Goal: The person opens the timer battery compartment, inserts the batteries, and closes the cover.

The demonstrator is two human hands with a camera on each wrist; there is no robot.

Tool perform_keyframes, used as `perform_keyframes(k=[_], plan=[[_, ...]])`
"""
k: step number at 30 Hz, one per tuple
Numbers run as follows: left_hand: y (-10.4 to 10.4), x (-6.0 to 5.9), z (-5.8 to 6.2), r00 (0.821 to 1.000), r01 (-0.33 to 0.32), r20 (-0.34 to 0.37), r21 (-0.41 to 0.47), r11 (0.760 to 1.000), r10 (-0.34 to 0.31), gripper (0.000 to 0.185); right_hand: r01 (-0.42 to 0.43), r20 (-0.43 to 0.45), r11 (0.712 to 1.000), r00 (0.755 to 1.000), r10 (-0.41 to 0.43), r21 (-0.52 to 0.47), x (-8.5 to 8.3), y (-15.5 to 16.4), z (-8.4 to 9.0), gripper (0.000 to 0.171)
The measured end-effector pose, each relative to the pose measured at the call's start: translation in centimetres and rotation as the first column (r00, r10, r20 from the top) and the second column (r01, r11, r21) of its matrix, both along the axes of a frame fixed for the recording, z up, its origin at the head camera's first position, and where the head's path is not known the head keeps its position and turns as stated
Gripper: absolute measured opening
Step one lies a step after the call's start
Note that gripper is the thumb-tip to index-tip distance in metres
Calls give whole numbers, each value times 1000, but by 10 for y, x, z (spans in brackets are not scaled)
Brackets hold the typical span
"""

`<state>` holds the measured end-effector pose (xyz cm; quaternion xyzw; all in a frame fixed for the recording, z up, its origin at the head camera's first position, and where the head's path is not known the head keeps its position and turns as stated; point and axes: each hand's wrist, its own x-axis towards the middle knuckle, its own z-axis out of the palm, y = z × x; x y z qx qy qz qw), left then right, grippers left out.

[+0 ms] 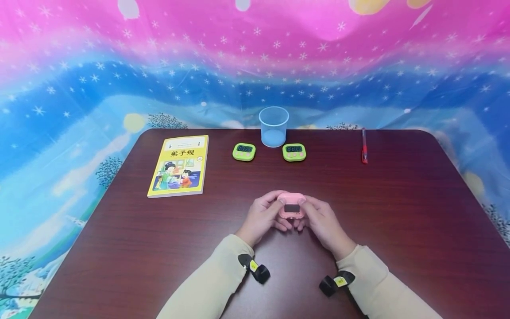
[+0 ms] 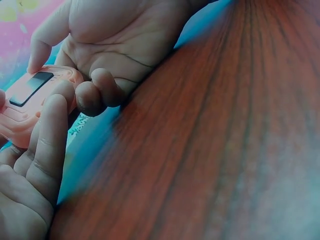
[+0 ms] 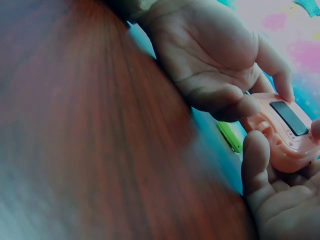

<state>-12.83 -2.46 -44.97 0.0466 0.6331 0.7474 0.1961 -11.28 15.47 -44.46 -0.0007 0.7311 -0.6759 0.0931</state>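
Observation:
Both hands hold a small rounded pink device (image 1: 292,206) with a dark rectangular screen, above the middle of the table. My left hand (image 1: 260,217) grips its left side, thumb on the front face. On the other side my right hand (image 1: 326,223) pinches it the same way, thumb near the screen's upper corner. In the left wrist view the device (image 2: 42,100) is tilted, and a fingertip of the left hand (image 2: 45,150) touches its lower edge. The right wrist view shows small openings along that edge of the device (image 3: 285,132). Its back is hidden.
Two green digital timers (image 1: 244,152) (image 1: 294,152) lie beyond the hands, with a clear bluish cup (image 1: 273,128) standing between and behind them. A yellow book (image 1: 179,166) lies at the left and a red pen (image 1: 364,146) at the back right of the dark wooden table (image 1: 406,212).

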Motion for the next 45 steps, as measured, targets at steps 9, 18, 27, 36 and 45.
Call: perform_keyframes(k=[9,18,27,36,45], plan=[[-1,0,-2,1000,19,-1,1,1000,-19,30,-37,-1,999,999,37,4,-1,2,-1,36],[-1,0,-3,1000,4,8,55,998,-4,32,-52,5,998,999,53,-47,0,5,-1,38],[-10,-6,-6,996,30,74,246,969,-50,35,-143,-83,990,986,141,-14,3,6,-3,67],[-16,-9,-5,970,213,57,269,939,-236,45,-157,-227,986,960,166,56,5,2,-6,86],[-16,-10,-7,958,284,10,134,950,-287,44,-144,-264,983,950,169,111,7,-1,-6,85]])
